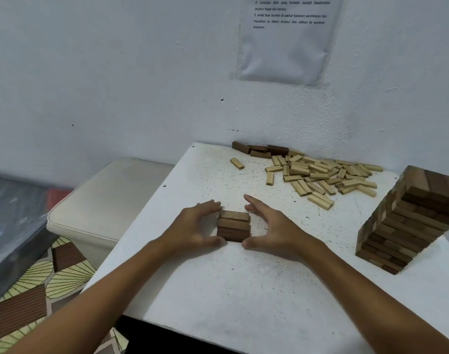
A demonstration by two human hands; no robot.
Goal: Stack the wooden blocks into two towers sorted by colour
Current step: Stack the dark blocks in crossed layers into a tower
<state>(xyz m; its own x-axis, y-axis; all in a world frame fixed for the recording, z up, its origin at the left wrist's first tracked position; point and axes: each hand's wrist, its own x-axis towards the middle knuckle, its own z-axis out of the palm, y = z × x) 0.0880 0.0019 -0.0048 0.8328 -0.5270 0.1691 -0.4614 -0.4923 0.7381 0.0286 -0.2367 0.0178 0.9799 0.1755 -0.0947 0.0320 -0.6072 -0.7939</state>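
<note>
Three dark brown blocks (234, 226) lie side by side in a flat row on the white table (243, 290). My left hand (196, 226) is at the row's left side, fingertips at its far corner and thumb at the near corner, fingers spread. My right hand (271, 224) flanks the right side with straight fingers, a small gap showing between fingers and blocks, thumb near the front corner. A tall tower of dark blocks (407, 221) stands at the right. A pile of light blocks (323, 178) lies at the back, with a few loose dark blocks (260, 150) against the wall.
One light block (237, 163) lies apart, left of the pile. A cream padded stool (108, 200) stands left of the table, over a patterned floor mat (39, 290). A printed sheet (287, 39) hangs on the wall.
</note>
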